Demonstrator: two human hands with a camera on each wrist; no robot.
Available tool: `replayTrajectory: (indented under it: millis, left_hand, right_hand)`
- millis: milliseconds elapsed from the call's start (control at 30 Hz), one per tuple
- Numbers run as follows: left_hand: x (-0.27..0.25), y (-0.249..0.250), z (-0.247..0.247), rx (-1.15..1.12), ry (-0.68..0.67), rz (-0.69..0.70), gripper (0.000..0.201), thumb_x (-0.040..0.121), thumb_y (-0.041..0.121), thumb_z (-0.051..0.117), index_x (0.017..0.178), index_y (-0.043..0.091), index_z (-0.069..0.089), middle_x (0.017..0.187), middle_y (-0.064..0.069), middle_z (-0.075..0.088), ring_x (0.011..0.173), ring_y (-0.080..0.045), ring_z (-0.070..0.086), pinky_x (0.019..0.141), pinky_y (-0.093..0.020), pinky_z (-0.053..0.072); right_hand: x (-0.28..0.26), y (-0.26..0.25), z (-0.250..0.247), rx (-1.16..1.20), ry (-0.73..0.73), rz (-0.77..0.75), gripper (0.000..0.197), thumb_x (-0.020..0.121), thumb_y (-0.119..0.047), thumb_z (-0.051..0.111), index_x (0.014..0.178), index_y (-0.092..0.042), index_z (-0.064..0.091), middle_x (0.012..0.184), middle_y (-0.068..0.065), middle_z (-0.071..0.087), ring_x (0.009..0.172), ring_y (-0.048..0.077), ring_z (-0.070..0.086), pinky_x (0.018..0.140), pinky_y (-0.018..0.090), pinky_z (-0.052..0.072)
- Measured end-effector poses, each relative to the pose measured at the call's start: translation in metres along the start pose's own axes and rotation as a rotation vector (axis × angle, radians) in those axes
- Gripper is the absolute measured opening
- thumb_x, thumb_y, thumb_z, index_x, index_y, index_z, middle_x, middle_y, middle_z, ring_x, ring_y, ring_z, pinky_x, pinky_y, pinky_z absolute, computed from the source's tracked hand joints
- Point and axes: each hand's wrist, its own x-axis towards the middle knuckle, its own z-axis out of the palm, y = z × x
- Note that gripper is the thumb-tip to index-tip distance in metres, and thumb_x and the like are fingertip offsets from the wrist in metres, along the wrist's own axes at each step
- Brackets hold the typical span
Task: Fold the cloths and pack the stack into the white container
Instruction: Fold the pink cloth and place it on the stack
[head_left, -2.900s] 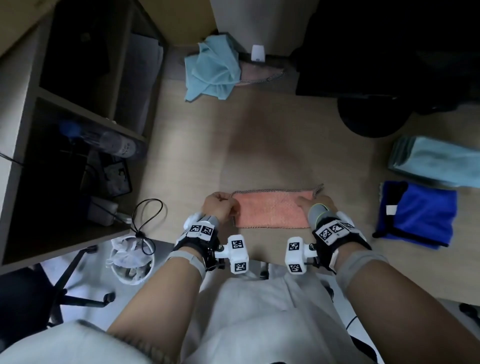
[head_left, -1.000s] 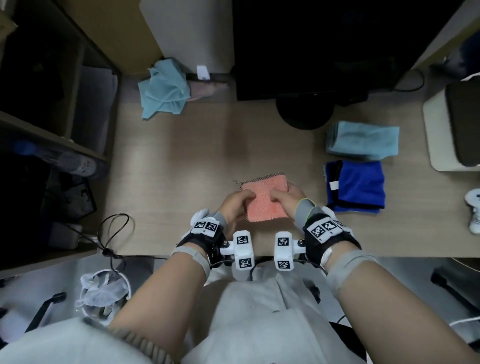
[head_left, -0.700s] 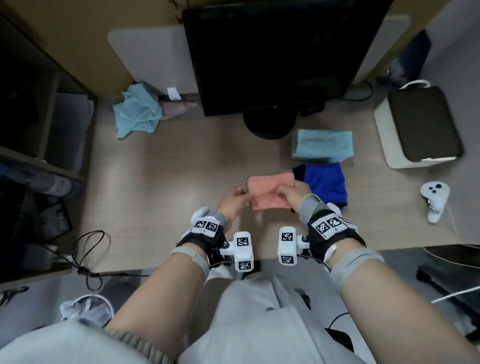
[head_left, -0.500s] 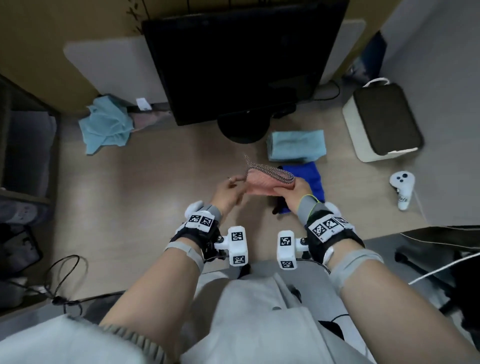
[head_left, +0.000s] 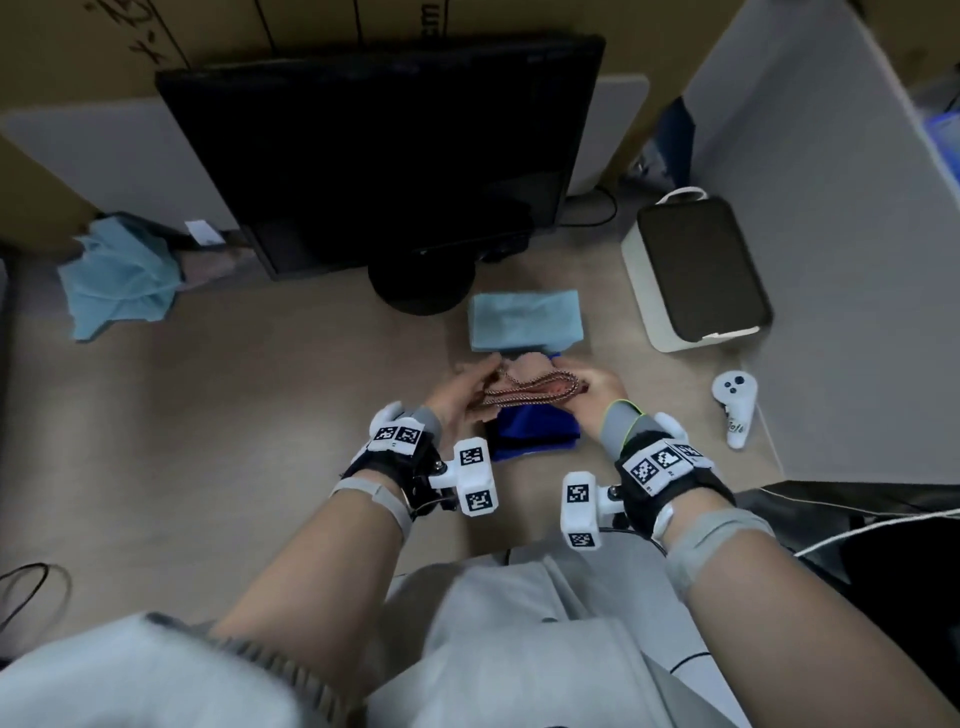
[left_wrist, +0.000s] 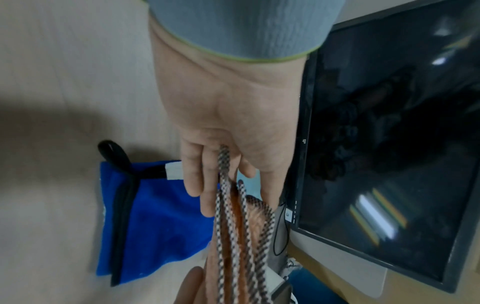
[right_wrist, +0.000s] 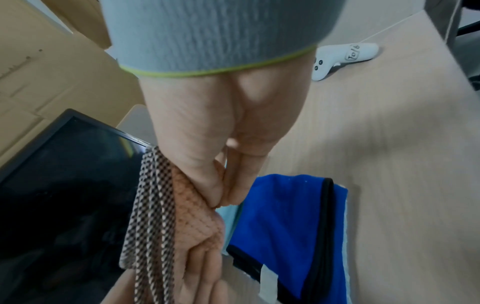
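Note:
A folded pink cloth (head_left: 524, 387) with a checkered hem hangs in the air between my two hands. My left hand (head_left: 470, 389) pinches its left end and my right hand (head_left: 595, 387) grips its right end. In the left wrist view the hem (left_wrist: 242, 236) runs out from between my left hand's fingers (left_wrist: 205, 185). In the right wrist view my thumb presses the pink cloth (right_wrist: 194, 216). Just below it lies a folded blue cloth (head_left: 535, 434) on the desk. A folded light blue cloth (head_left: 524, 319) lies behind that. The white container (head_left: 639, 280) stands at the right.
A crumpled teal cloth (head_left: 119, 275) lies at the back left. A black monitor (head_left: 384, 150) on a round foot stands behind the folded cloths. A white controller (head_left: 735, 405) lies near the right partition wall (head_left: 841, 260). Bare desk (head_left: 234, 415) spreads to the left.
The pink cloth was folded smaller on the desk, then both hands lifted it and carried it right, over the blue cloth. The head view swung right, so the container came into sight.

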Motion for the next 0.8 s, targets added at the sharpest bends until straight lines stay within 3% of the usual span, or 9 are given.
replayTrajectory:
  millis: [67, 133, 233, 367, 433, 500, 600, 733, 800]
  left_hand:
    - [0.005, 0.002, 0.012, -0.007, 0.046, -0.02, 0.046, 0.089, 0.05, 0.062, 0.121, 0.018, 0.065, 0.107, -0.004, 0.072, 0.096, -0.017, 0.065, 0.078, -0.032, 0.056]
    - [0.009, 0.001, 0.026, -0.092, 0.114, -0.027, 0.043, 0.088, 0.047, 0.06, 0.118, 0.018, 0.066, 0.099, 0.0, 0.072, 0.084, -0.014, 0.066, 0.064, -0.026, 0.055]
    - [0.01, -0.005, 0.049, -0.199, 0.233, -0.065, 0.014, 0.091, 0.013, 0.059, 0.104, 0.009, 0.062, 0.071, -0.005, 0.069, 0.062, -0.015, 0.066, 0.055, -0.024, 0.057]
    - [0.014, -0.021, 0.053, -0.198, 0.388, 0.052, 0.052, 0.081, -0.019, 0.054, 0.121, 0.013, 0.05, 0.104, -0.013, 0.06, 0.095, -0.028, 0.064, 0.067, -0.032, 0.06]
    - [0.011, -0.027, 0.054, -0.187, 0.384, 0.082, 0.056, 0.079, -0.023, 0.053, 0.12, 0.015, 0.049, 0.113, -0.014, 0.057, 0.103, -0.03, 0.061, 0.071, -0.033, 0.061]
    - [0.013, -0.036, 0.053, -0.161, 0.379, 0.092, 0.059, 0.077, -0.025, 0.052, 0.122, 0.013, 0.049, 0.115, -0.016, 0.056, 0.1, -0.029, 0.061, 0.065, -0.03, 0.061]
    - [0.017, -0.049, 0.052, -0.112, 0.385, 0.057, 0.065, 0.078, -0.026, 0.052, 0.132, 0.01, 0.046, 0.116, -0.018, 0.052, 0.097, -0.03, 0.06, 0.062, -0.031, 0.061]
    - [0.017, -0.064, 0.053, 0.01, 0.422, 0.008, 0.07, 0.078, -0.025, 0.057, 0.138, 0.006, 0.042, 0.093, -0.01, 0.057, 0.075, -0.022, 0.06, 0.059, -0.026, 0.057]
    - [0.019, -0.069, 0.051, 0.066, 0.435, 0.0, 0.072, 0.074, -0.019, 0.067, 0.137, 0.008, 0.044, 0.097, -0.012, 0.064, 0.079, -0.025, 0.064, 0.062, -0.028, 0.056]
  right_hand:
    - [0.013, 0.001, -0.01, -0.036, -0.075, -0.067, 0.044, 0.081, 0.018, 0.06, 0.124, 0.013, 0.054, 0.13, 0.015, 0.055, 0.112, 0.019, 0.052, 0.086, 0.006, 0.043]
    - [0.024, 0.0, -0.024, -0.097, -0.185, -0.118, 0.045, 0.076, 0.025, 0.059, 0.12, 0.012, 0.058, 0.138, 0.015, 0.05, 0.123, 0.021, 0.048, 0.093, 0.0, 0.035]
    - [0.036, -0.008, -0.044, -0.261, -0.302, -0.157, 0.045, 0.077, 0.029, 0.049, 0.109, 0.005, 0.07, 0.135, 0.0, 0.048, 0.125, 0.007, 0.04, 0.091, -0.011, 0.023]
    - [0.041, -0.009, -0.059, -0.233, -0.387, -0.122, 0.066, 0.066, 0.031, 0.034, 0.107, -0.003, 0.072, 0.141, 0.002, 0.048, 0.132, 0.011, 0.04, 0.109, 0.014, 0.032]
    - [0.045, -0.001, -0.059, -0.131, -0.335, -0.051, 0.066, 0.063, 0.026, 0.03, 0.105, -0.002, 0.072, 0.138, 0.004, 0.053, 0.121, 0.016, 0.05, 0.084, 0.012, 0.049]
    - [0.047, 0.008, -0.058, -0.049, -0.298, 0.015, 0.054, 0.071, 0.021, 0.034, 0.102, -0.001, 0.072, 0.134, 0.006, 0.056, 0.105, 0.016, 0.057, 0.066, 0.012, 0.048]
    - [0.05, 0.025, -0.055, -0.158, -0.305, -0.02, 0.044, 0.082, 0.016, 0.047, 0.1, -0.014, 0.073, 0.137, 0.001, 0.053, 0.12, 0.013, 0.053, 0.097, 0.02, 0.046]
    - [0.052, 0.039, -0.051, -0.249, -0.348, -0.061, 0.059, 0.077, 0.022, 0.046, 0.096, -0.029, 0.072, 0.137, -0.002, 0.048, 0.121, 0.013, 0.053, 0.086, 0.02, 0.046]
    - [0.052, 0.037, -0.048, -0.238, -0.349, -0.045, 0.054, 0.079, 0.021, 0.048, 0.099, -0.024, 0.071, 0.125, -0.005, 0.056, 0.108, 0.014, 0.058, 0.079, 0.022, 0.046]
